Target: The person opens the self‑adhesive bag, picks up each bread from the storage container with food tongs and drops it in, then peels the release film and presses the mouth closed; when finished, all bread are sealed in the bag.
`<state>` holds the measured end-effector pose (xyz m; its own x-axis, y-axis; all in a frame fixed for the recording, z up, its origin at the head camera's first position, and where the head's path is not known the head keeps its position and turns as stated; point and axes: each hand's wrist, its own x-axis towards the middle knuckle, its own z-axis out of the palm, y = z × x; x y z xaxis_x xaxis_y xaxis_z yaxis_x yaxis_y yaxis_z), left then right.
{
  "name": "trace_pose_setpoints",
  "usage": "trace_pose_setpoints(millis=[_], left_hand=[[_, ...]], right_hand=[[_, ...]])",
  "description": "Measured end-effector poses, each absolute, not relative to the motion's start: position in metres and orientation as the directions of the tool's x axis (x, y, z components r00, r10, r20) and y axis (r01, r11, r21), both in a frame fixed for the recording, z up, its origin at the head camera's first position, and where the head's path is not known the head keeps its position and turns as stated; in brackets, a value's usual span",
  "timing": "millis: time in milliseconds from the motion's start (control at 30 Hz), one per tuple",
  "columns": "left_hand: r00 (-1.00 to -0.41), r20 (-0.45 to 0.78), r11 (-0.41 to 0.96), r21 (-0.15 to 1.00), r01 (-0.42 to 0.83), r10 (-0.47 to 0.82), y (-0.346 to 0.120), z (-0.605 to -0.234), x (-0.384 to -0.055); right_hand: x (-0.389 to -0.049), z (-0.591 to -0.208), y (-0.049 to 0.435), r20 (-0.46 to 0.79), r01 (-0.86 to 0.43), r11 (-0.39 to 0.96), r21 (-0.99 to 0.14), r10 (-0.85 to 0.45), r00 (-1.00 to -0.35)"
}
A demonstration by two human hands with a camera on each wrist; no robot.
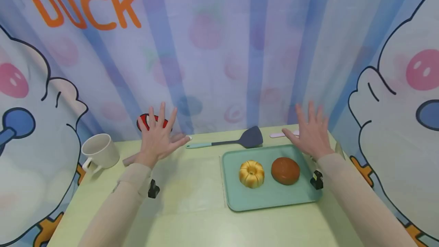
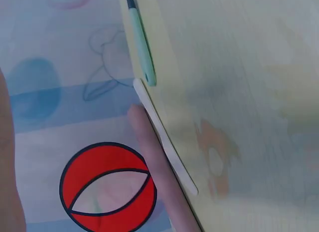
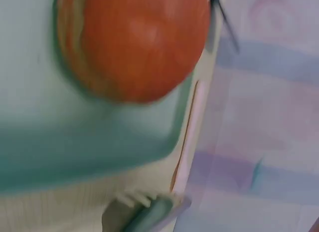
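My left hand (image 1: 156,140) is raised over the left part of the table, fingers spread, holding nothing. Behind it lie a dull pink rod (image 2: 159,172) and a slim white stick (image 2: 164,137). My right hand (image 1: 311,134), also spread and holding nothing, hovers by the far right corner of a green tray (image 1: 271,200). On the tray sit a golden, pumpkin-shaped bun (image 1: 252,174) and a round brown bun (image 1: 285,170). Past the tray lies a spatula (image 1: 252,138) with a dark blade and mint handle. A thin pink utensil (image 3: 188,142) lies near my right hand, partly hidden by it in the head view.
A white mug (image 1: 100,150) stands at the table's left edge. A greyish-green object (image 3: 149,214), its kind unclear, is beyond the tray's right end. A printed curtain (image 1: 219,68) hangs along the table's back edge. A thin translucent sheet (image 1: 192,186) lies left of the tray.
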<state>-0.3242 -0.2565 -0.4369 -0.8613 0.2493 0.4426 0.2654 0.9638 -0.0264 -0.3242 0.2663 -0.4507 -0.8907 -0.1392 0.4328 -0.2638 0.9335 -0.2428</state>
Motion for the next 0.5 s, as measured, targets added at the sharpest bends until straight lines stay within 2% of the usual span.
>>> trace_pose_setpoints(millis=[133,333,500], left_hand=[[-0.858,0.437,0.944,0.054,0.324,0.27,-0.254,-0.436,-0.314],[-0.873,0.403,0.865,0.294,0.406,0.274,-0.242,-0.438,-0.289],[-0.835,0.451,0.757,0.411,0.508,0.315,-0.222,-0.45,-0.275]], right_hand=[[-0.307,-0.449,0.25,0.419,-0.337,0.88,-0.335,-0.182,-0.89],[-0.28,-0.442,0.211,0.447,-0.485,0.779,-0.397,-0.298,-0.844],[-0.251,-0.437,0.176,0.438,-0.575,0.68,-0.455,-0.391,-0.809]])
